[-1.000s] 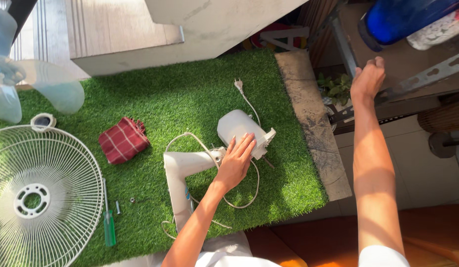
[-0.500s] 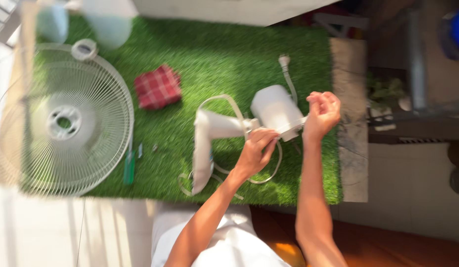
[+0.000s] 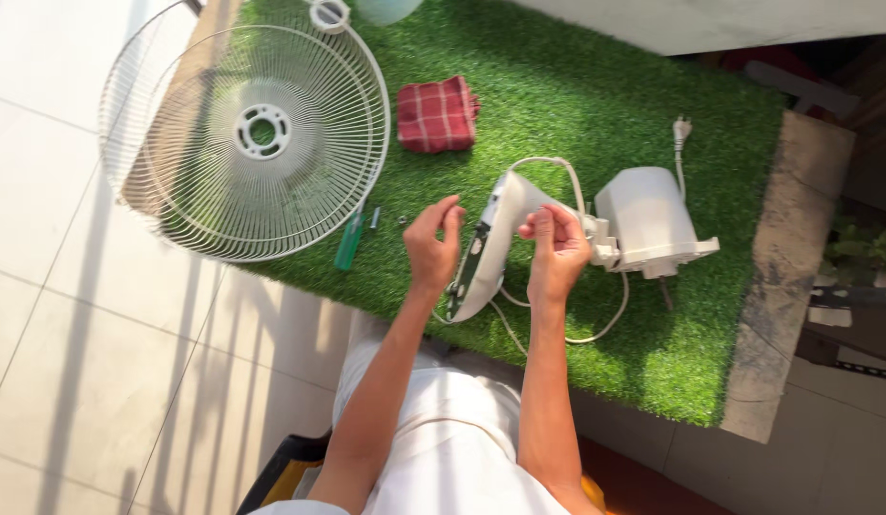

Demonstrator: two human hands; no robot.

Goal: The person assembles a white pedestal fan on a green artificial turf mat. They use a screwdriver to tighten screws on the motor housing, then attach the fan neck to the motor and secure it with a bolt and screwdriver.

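Observation:
A white fan neck (image 3: 495, 229) lies tipped on its side on green artificial turf (image 3: 576, 86), its open underside facing left. It joins the white motor housing (image 3: 648, 217), which rests on the turf to the right. My right hand (image 3: 557, 256) pinches the neck near that joint. My left hand (image 3: 431, 246) is curled just left of the neck; whether it touches is unclear. A white cord (image 3: 595, 329) loops under the neck and ends in a plug (image 3: 681, 127).
A white wire fan grille (image 3: 247, 143) lies at the turf's left edge, partly over floor tiles (image 3: 42, 305). A green-handled screwdriver (image 3: 350, 243) and small screws (image 3: 402, 221) lie beside it. A red checked cloth (image 3: 436, 114) sits behind. A concrete slab (image 3: 796, 248) borders the right.
The view swung left. My right hand came down from the shelf at the right to the fan neck. The neck now stands on its side, and my left hand shifted to its left edge.

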